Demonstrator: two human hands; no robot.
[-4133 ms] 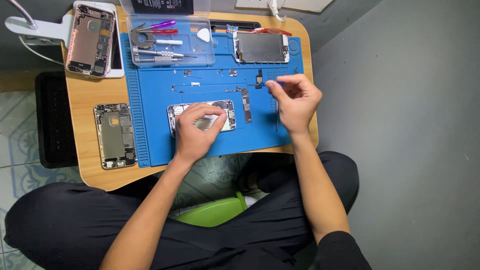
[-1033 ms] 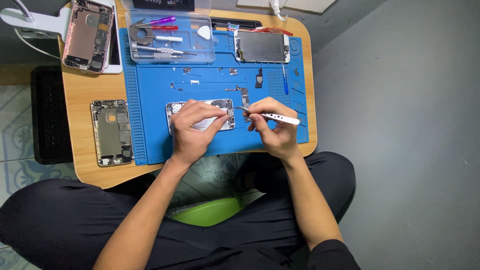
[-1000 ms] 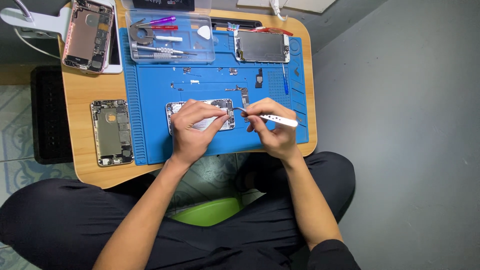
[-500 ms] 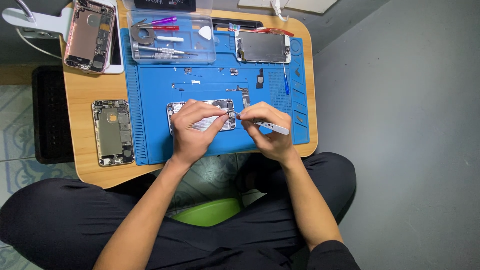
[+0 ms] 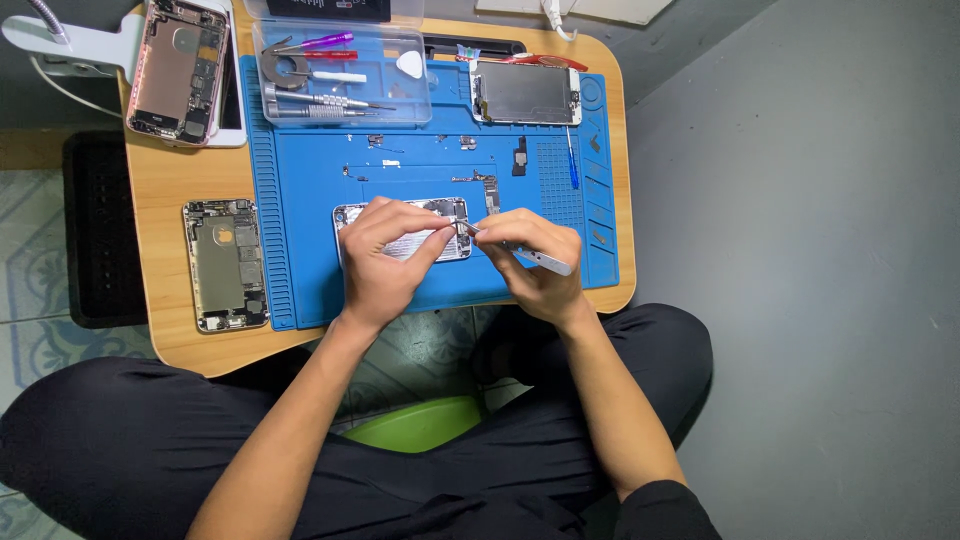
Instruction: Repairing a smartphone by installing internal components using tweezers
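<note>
Since a second ago my right hand has swung its screwdriver tip in toward 9 o'clock onto the open phone mid-mat, left hand pinching it steady, so I reckon I'm mid-unscrewing; next needs a gentle, square twist.

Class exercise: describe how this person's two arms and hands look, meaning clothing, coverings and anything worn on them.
Both forearms are bare, with no gloves on the left hand or the right hand. No watch or rings show. A dark sleeve cuff appears only at the right upper arm.
</note>
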